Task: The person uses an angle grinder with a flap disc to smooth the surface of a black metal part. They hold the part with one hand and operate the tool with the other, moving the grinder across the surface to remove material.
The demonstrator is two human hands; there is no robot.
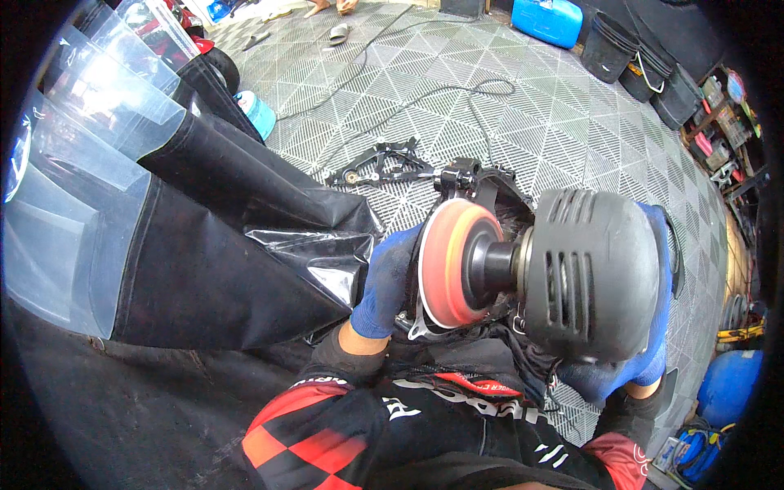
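A black electric polisher [600,278] with a slotted housing is in my right hand [608,377], which wears a blue glove and grips it from the far right and underneath. Its round orange-red pad [457,265] faces left, toward my other glove. My left hand [388,278], also gloved in blue, is closed at the edge of a metal part [417,328] close behind the pad. Most of that part and my left fingertips are hidden by the pad. Just beyond lies a black mechanical assembly [465,175], and a black bracket-like frame [384,163] rests on the floor.
Black sheeting with clear plastic panels [220,237] stands close on my left. A dark cable [384,122] loops over the patterned floor tiles [588,139]. Far right are a blue container [547,20], black buckets [611,49] and a cluttered shelf [719,122]. A blue drum [731,388] sits nearer right.
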